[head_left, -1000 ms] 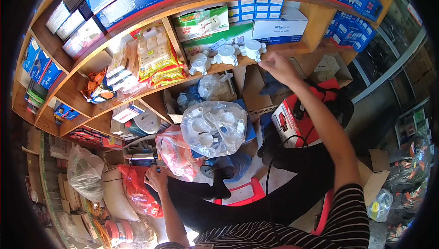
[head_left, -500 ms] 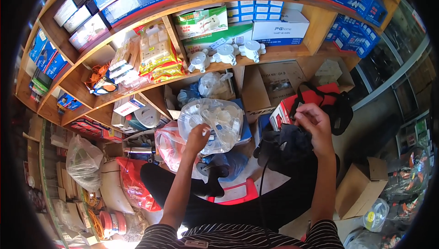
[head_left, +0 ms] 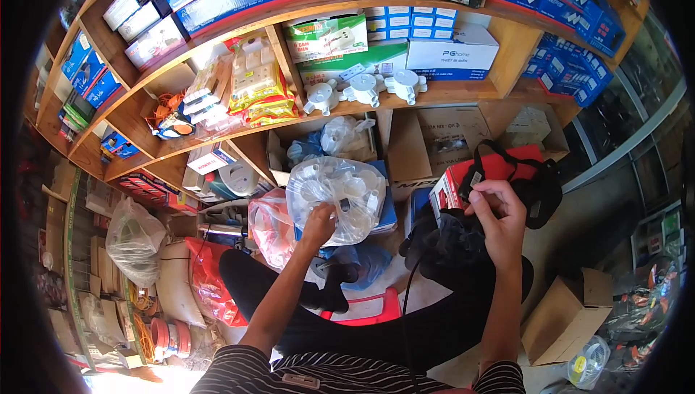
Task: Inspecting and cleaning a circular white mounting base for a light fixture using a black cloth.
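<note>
Clear plastic bag point(head_left: 337, 195) of white round junction boxes sits just left of centre in the head view, propped on blue packets in front of the lower shelf point(head_left: 217, 141). The left hand point(head_left: 318, 222) comes up from six o'clock on a nearly straight forearm and meets the bag's lower edge, its grip closed on a fold of the film or on a box just inside; which of the two I cannot tell.

At three o'clock from the bag, the right hand point(head_left: 499, 213) is raised with the elbow bent and the wrist cocked toward the shelves. Its grip is pinched together on a small dark object at the mouth of a black bag point(head_left: 449, 242), with a red box point(head_left: 492, 170) and black straps point(head_left: 543, 184) just behind.

Risks, as a judgement: the thin film looks stretched over hard-edged fittings, so a pull from one corner could tear it or tip the bag forward and spill boxes onto the floor near the red stool point(head_left: 369, 311). A pink bag point(head_left: 271, 224) leans against it at eight o'clock and may slide if the clear one shifts. With both hands busy and well apart, neither can steady the other's load. Three loose white fittings point(head_left: 362, 89) at twelve o'clock stand near the shelf edge and could be knocked off by a high reach.
</note>
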Tool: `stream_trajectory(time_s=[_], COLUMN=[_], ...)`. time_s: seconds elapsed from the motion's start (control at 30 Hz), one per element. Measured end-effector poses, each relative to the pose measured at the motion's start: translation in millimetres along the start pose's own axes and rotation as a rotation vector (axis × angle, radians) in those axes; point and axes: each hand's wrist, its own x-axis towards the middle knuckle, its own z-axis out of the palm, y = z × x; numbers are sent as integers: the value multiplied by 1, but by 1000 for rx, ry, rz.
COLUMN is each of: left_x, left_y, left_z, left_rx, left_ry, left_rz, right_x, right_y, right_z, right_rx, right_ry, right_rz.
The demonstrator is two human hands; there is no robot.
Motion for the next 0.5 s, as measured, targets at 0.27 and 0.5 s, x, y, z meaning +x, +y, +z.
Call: stream_trajectory(time_s=[0.27,0.5], left_x=[-1,-2], left_y=[29,82], left_z=[-72,-115], left_rx=[-939,-1462], left_ry=[432,731], left_rz=[-521,-456], right_x=[1,3], right_y=[2,-5], right_z=[2,22], right_rx=[-42,148], right_ry=[-5,52], right_rz=[-6,54])
